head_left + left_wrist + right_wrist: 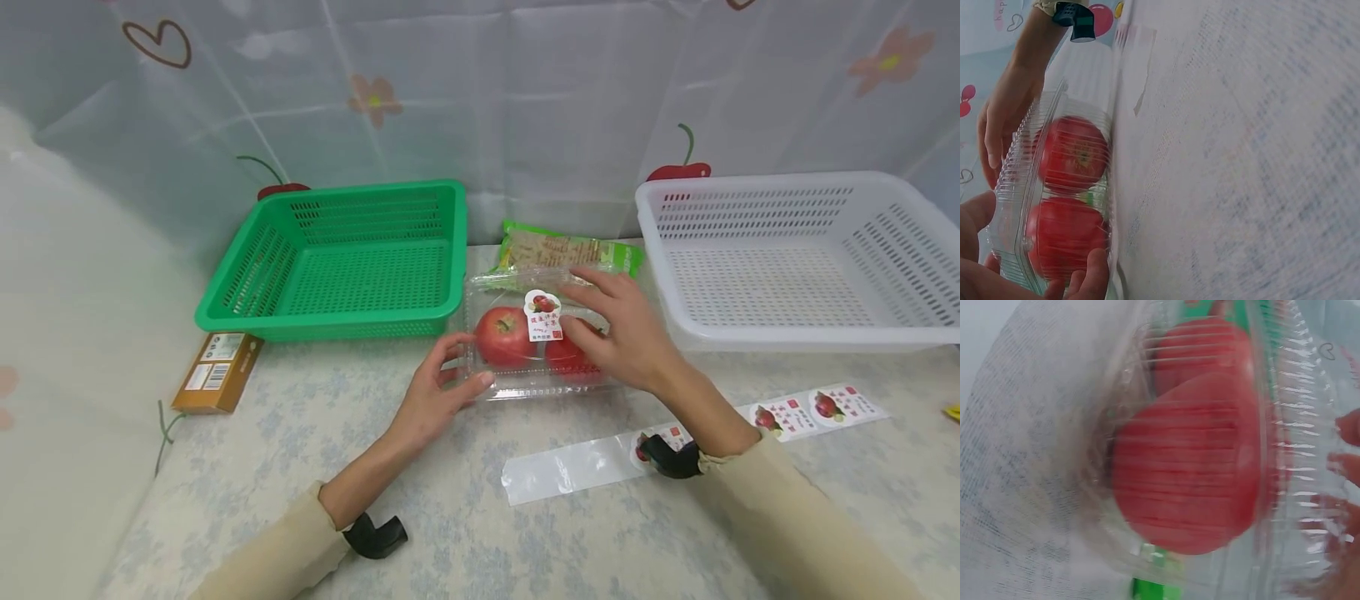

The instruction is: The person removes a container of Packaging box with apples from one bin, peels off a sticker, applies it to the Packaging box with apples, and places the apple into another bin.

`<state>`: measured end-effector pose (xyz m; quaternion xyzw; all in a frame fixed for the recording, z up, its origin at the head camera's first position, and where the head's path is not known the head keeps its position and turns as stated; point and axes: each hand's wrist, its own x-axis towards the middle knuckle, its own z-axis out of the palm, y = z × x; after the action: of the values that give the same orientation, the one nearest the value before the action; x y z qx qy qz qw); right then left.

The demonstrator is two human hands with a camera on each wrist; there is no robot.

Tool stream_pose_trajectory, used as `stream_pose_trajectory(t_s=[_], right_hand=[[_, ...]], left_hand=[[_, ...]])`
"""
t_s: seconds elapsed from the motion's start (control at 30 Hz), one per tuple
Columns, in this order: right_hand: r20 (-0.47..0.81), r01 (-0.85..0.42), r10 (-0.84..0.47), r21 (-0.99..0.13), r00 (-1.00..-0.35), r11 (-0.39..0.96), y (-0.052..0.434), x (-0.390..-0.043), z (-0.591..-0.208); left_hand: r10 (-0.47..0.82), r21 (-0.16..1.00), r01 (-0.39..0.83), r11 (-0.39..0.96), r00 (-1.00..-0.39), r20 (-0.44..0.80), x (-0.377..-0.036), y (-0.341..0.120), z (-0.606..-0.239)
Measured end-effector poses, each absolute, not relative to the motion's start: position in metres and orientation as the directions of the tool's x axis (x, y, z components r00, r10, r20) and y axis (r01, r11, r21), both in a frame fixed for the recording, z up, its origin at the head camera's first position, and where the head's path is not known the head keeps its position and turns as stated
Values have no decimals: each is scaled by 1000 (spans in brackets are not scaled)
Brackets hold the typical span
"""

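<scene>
A clear plastic clamshell box (540, 389) lies in the middle of the table with two red apples inside, a left apple (501, 340) and a right apple (572, 358). On its lid sits a white label (543, 318) with a fruit picture and red print. My left hand (431, 398) grips the box's left end; the left wrist view shows fingers on either side of that box (1013, 215). Over the lid's right part my right hand (630, 329) spreads its fingers, thumb at the label's edge. Through the box wall (1300, 444), the right wrist view shows those fingertips.
A green basket (330, 323) stands at back left and a white basket (795, 335) at back right. Behind the box lies a green-edged packet (562, 250). A small brown carton (217, 375) is at left. A label strip (577, 467) runs under the right forearm.
</scene>
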<state>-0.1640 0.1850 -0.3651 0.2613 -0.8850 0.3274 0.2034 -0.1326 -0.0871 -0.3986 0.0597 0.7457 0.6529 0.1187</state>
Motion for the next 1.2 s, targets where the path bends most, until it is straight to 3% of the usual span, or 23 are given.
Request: stream_pose_trajectory(t_s=[0.13, 0.27, 0.47, 0.6, 0.8, 1.2], right_hand=[[584, -520, -183, -483, -791, 704, 191, -147, -348], [572, -346, 0, -496, -820, 796, 213, -125, -327], [323, 69, 228, -436, -919, 897, 275, -97, -306], [190, 222, 299, -344, -935, 912, 313, -90, -312], [103, 204, 259, -374, -960, 905, 345, -95, -349], [171, 92, 180, -426, -969, 900, 342, -107, -367]], left_hand=[[245, 988, -60, 146, -965, -94, -132, -86, -397], [241, 986, -61, 157, -966, -98, -130, -86, -396], [247, 986, -53, 157, -965, -91, -130, -85, -396], [252, 987, -45, 157, -964, -84, -130, -84, -396], [255, 986, -51, 161, -963, -92, -130, -83, -396], [266, 987, -148, 65, -951, -160, -133, -83, -392]])
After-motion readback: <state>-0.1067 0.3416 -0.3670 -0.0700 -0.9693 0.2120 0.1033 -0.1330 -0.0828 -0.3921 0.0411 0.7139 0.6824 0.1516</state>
